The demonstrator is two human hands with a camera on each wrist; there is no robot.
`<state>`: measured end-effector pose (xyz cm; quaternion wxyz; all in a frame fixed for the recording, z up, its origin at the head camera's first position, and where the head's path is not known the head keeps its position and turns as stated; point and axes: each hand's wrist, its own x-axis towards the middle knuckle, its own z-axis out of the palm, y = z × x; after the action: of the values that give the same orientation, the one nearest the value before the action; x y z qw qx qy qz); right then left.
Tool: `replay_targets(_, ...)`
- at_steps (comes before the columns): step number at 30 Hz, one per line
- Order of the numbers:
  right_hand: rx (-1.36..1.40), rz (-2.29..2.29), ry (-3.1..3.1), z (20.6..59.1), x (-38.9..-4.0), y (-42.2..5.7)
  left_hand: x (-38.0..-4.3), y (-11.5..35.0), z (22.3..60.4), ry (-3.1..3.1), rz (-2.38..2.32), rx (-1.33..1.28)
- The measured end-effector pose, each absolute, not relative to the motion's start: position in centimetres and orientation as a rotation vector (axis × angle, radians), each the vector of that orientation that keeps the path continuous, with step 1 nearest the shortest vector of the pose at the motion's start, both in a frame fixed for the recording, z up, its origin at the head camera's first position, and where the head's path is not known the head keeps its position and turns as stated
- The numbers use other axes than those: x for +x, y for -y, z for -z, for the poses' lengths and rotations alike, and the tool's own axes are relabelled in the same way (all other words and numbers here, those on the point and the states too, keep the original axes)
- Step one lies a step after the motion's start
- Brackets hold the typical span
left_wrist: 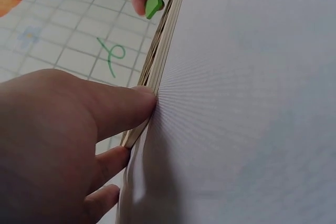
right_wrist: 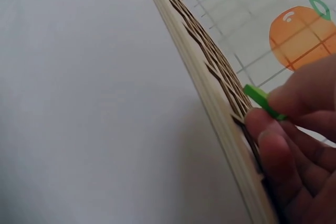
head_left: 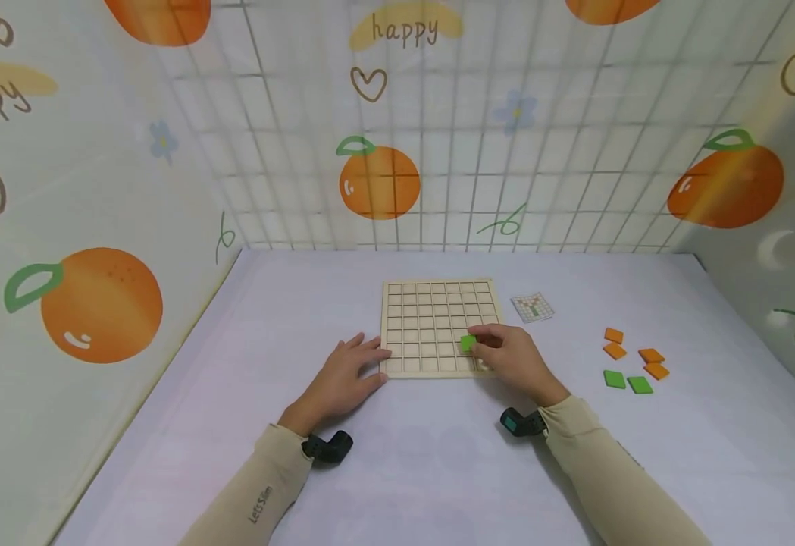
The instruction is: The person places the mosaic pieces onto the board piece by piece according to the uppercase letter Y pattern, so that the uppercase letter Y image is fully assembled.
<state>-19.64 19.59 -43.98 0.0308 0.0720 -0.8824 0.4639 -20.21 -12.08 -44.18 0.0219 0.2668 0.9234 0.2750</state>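
A square wooden grid board lies on the table. Between thumb and fingers my right hand pinches a green square tile just above the board's right side. In the right wrist view the tile is tilted, near the raised grid edges. My left hand rests at the board's left edge, fingers spread and fairly straight. In the left wrist view, its thumb touches the board's side. The cells under my right hand are partly hidden.
Two green tiles and several orange tiles lie loose on the table to the right. A small printed card with a grid pattern is beside the board's upper right corner. Patterned curtain walls stand behind and at both sides.
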Motion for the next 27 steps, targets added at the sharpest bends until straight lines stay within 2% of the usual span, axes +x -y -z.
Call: replay_targets(27,0.255,-1.382,2.777,43.69,-19.85,-19.55,-20.26,12.34,44.60,-2.903,-0.798,0.864)
